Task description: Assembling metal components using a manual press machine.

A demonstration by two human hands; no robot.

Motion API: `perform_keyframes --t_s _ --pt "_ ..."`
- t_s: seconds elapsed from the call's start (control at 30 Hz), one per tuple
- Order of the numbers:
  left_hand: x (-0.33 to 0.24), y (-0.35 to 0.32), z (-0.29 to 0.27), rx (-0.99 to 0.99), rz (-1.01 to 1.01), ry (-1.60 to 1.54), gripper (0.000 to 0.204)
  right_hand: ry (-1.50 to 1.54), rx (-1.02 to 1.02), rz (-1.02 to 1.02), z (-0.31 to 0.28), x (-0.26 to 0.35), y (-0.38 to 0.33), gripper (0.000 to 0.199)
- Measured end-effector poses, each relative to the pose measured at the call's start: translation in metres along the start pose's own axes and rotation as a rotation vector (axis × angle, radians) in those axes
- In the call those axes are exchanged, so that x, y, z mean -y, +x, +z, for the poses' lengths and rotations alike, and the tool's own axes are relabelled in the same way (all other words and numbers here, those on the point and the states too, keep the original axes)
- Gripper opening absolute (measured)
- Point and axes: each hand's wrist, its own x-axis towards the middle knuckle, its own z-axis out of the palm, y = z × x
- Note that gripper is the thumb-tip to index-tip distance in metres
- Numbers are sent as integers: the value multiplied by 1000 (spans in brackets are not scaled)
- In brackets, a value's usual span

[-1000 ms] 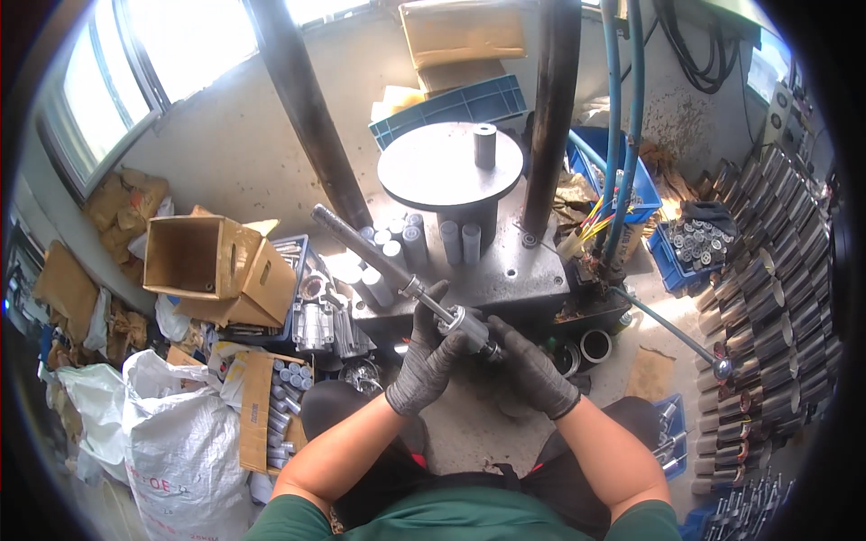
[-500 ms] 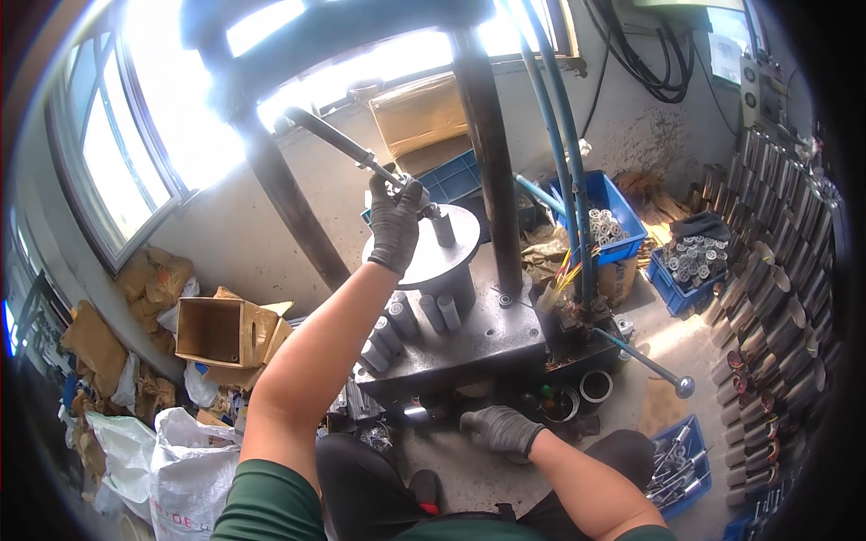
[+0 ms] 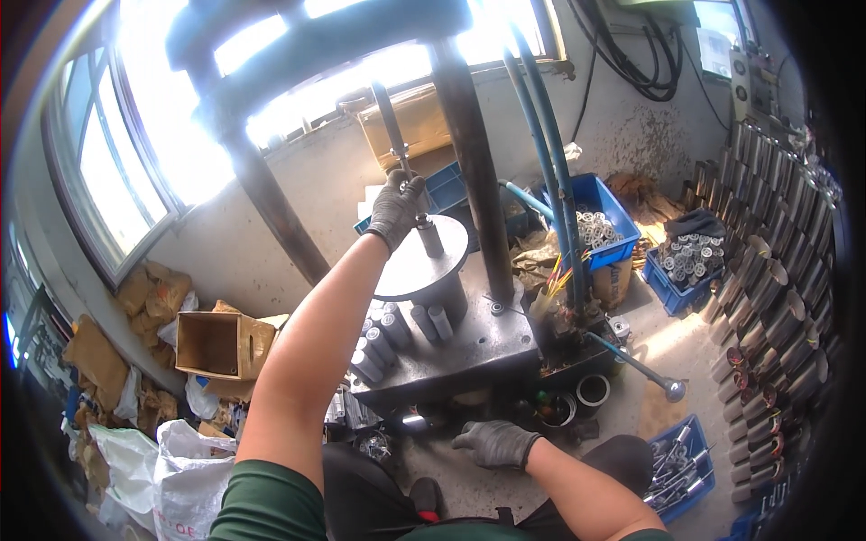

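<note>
My gloved left hand (image 3: 397,215) is closed around the lower end of a long metal rod (image 3: 390,117), thicker and darker toward its top. The rod stands nearly upright, leaning slightly left. Just below and right of that hand, a short grey cylinder (image 3: 430,238) with a narrower top stands on a round metal plate (image 3: 406,281). The fingers partly hide the rod's lower end. Over my lap, in front of the press base, my gloved right hand (image 3: 498,444) hangs with fingers loosely stretched out and nothing visible in them.
Several grey cylinders (image 3: 383,338) stand on the press base (image 3: 492,335). Dark press columns (image 3: 475,171) rise behind. Blue crates (image 3: 603,216) of metal parts and stacked tubes (image 3: 767,316) lie right. A ball-ended lever (image 3: 645,368) juts out; a cardboard box (image 3: 212,347) sits left.
The rod has swung from a strong leftward tilt to nearly upright in my left hand. My right hand has stayed over my lap. The view has shifted slightly.
</note>
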Motion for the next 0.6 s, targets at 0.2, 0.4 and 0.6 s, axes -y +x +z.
perform_keyframes --t_s 0.2,0.4,0.6 --pt "-6 -4 0 -42 21 151 26 129 -3 151 -20 18 -21 82" --pt "-5 -1 -3 16 46 103 27 -140 -302 65 -66 21 -64 49" --pt "-22 -17 -3 -16 53 297 38 -447 -603 110 -155 44 -162 26"
